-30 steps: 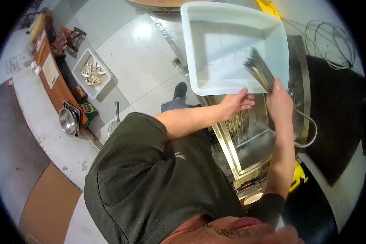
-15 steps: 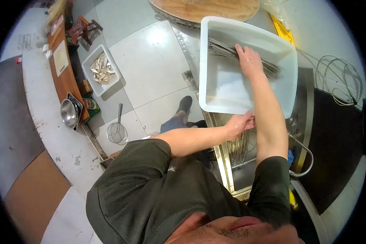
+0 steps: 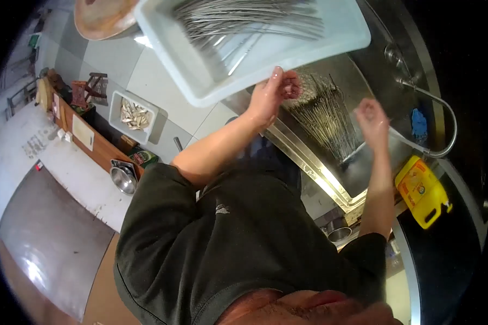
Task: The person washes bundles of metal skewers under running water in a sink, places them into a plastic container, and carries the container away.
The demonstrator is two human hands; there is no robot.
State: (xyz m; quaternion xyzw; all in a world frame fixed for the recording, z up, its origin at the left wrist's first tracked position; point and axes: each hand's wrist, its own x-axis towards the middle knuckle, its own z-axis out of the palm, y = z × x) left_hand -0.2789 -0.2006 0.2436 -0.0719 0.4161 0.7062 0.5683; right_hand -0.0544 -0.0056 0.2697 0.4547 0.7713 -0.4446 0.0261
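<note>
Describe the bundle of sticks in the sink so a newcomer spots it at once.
Find the big metal sink, beside the large white tub. Inside it, between the left hand and the right hand in the picture, lies a fan of thin sticks. They look golden, unlike the grey sticks in the tub.

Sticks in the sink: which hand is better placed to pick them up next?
Right, I judge: the right hand is over the sink, close beside the sticks, and looks empty. The left hand is at the tub's rim, perhaps steadying it.
</note>
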